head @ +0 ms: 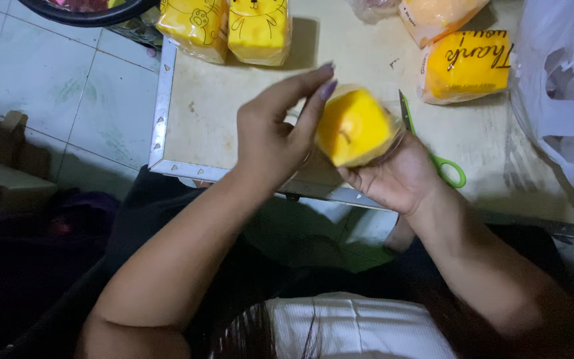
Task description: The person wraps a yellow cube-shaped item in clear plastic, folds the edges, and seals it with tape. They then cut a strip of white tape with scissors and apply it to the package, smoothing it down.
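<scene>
A yellow block-shaped squishy toy (353,126) in a clear wrapper rests in my right hand (396,179), which cups it from below over the near edge of the low table (247,113). My left hand (277,129) is pressed against the toy's left side, fingers stretched out along the wrapper and purple nails showing. Both hands meet at the toy, just above the table's metal rim.
Green-handled scissors (443,163) lie right of my hands. Two wrapped yellow toys (227,26) stand at the far edge, two more orange-yellow packs (463,66) at the far right. A white plastic bag (566,93) fills the right side. Tiled floor and a cardboard box (8,166) lie left.
</scene>
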